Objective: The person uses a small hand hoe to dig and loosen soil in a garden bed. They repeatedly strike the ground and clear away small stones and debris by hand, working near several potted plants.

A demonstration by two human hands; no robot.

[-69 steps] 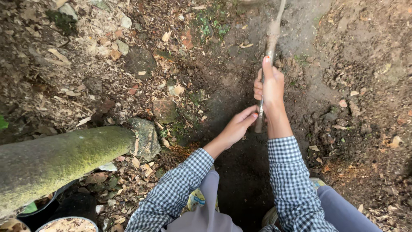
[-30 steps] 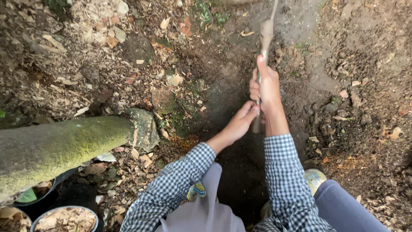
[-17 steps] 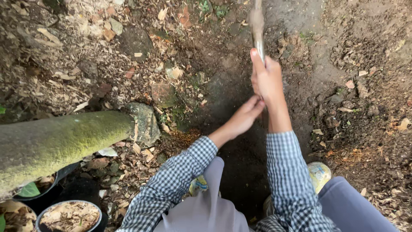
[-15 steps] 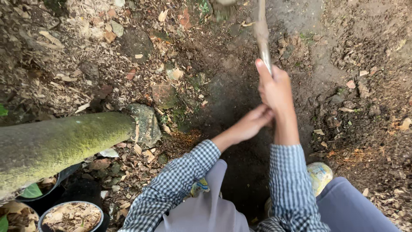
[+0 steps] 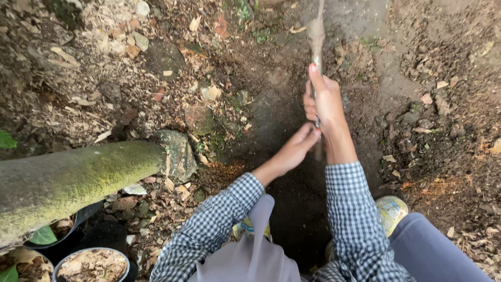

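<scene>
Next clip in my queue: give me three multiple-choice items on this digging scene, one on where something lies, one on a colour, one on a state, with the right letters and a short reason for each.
1. Where does the mossy log lie?
A. On the person's left
B. On the person's right
C. Across the person's knees

2. What colour are the person's checked sleeves?
A. Red and yellow
B. Dark blue and white
C. Plain green

3. How do the hands stand on the stick?
A. Both off it
B. Only the left hand on it
C. Right hand gripping it higher up, left hand at it lower down

Answers: 1 A, the log fills the lower left of the head view, beside a flat stone. 2 B, both forearms show a small dark blue and white check. 3 C, the right fingers wrap the stick, and the left hand meets it just below.
</scene>
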